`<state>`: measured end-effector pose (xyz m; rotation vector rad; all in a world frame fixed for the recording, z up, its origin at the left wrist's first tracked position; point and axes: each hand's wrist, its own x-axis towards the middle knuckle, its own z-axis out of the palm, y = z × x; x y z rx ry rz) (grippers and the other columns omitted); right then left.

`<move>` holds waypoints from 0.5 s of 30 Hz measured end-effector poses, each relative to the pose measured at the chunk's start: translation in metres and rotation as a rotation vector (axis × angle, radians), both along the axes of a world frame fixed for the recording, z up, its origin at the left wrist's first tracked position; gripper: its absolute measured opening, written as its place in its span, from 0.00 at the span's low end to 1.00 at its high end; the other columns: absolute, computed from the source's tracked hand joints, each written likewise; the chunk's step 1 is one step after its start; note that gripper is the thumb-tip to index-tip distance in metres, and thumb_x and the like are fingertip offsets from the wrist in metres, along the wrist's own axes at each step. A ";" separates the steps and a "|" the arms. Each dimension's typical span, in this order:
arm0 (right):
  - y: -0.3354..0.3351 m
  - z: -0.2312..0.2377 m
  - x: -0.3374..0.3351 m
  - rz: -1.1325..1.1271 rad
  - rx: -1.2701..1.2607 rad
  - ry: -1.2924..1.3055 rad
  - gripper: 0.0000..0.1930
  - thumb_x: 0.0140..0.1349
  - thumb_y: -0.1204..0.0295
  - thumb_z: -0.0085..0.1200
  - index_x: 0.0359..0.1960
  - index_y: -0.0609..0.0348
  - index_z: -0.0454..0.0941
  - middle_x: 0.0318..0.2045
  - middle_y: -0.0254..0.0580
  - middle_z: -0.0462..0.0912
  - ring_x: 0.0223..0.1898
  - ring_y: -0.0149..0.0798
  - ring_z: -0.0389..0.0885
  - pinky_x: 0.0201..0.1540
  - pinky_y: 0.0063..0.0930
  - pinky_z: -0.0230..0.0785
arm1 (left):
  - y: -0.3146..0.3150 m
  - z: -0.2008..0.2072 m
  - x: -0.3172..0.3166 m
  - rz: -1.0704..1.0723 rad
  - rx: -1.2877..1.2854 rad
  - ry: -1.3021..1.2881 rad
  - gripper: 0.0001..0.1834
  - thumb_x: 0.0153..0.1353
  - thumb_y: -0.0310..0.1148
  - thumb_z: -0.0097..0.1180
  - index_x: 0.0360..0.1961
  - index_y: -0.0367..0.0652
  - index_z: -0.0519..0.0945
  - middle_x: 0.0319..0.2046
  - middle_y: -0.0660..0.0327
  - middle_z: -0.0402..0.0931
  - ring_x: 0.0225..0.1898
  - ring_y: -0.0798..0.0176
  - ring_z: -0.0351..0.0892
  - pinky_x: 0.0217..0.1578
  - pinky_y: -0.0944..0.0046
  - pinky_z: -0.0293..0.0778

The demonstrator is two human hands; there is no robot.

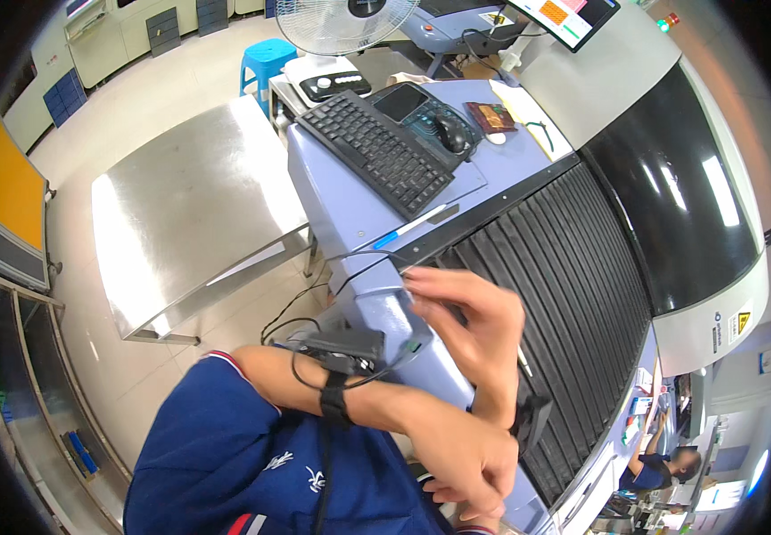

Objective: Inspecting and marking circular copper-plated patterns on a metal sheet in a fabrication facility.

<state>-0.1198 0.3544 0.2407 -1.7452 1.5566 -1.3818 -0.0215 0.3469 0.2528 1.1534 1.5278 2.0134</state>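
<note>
My left forearm crosses from the left, and a black strap on it carries a small dark device with a cable. My left hand lies across my right forearm, its fingers curled downward; what they grip is hidden. Above it my right hand is raised, slightly blurred, with bent fingers and a gap between thumb and forefinger; nothing shows in it. Another black device sits at my right wrist. Beyond my hands are the machine's lavender front edge and its black ribbed cover.
A black keyboard, a mouse, a blue-capped marker and a brown circuit board lie on the machine's ledge. Left stand a steel table and a blue stool. A fan is behind; another person is at lower right.
</note>
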 end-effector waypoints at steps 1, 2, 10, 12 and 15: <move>-0.016 0.013 0.011 0.169 0.123 -0.117 0.14 0.56 0.84 0.62 0.45 0.63 0.84 0.47 0.49 0.86 0.46 0.37 0.87 0.50 0.28 0.78 | 0.012 -0.005 0.002 0.036 -0.127 0.010 0.18 0.66 0.38 0.52 0.26 0.36 0.83 0.13 0.62 0.77 0.14 0.68 0.77 0.16 0.68 0.71; -0.038 0.015 0.022 0.357 0.222 -0.197 0.16 0.60 0.82 0.59 0.50 0.64 0.82 0.48 0.48 0.86 0.45 0.34 0.86 0.51 0.27 0.78 | 0.024 -0.008 0.001 0.060 -0.095 0.168 0.17 0.64 0.39 0.51 0.24 0.39 0.83 0.14 0.61 0.77 0.15 0.62 0.79 0.17 0.62 0.73; -0.124 -0.020 0.111 0.998 0.664 0.064 0.25 0.58 0.77 0.60 0.59 0.65 0.75 0.50 0.55 0.83 0.41 0.39 0.86 0.44 0.30 0.77 | 0.038 0.050 0.000 0.378 -0.022 0.634 0.19 0.64 0.41 0.53 0.26 0.34 0.81 0.24 0.46 0.79 0.28 0.46 0.79 0.33 0.50 0.73; -0.119 -0.007 0.119 1.113 0.613 0.120 0.25 0.58 0.78 0.59 0.60 0.65 0.75 0.51 0.56 0.83 0.41 0.41 0.86 0.44 0.31 0.77 | 0.046 0.064 -0.001 0.436 -0.044 0.731 0.18 0.62 0.40 0.54 0.25 0.35 0.81 0.23 0.47 0.79 0.27 0.47 0.80 0.31 0.50 0.73; -0.117 0.025 0.111 1.279 0.589 0.098 0.28 0.59 0.77 0.58 0.64 0.61 0.72 0.46 0.52 0.85 0.35 0.34 0.85 0.39 0.26 0.75 | 0.049 0.082 0.001 0.459 -0.155 0.850 0.16 0.58 0.39 0.56 0.24 0.37 0.81 0.22 0.48 0.79 0.26 0.48 0.80 0.29 0.52 0.74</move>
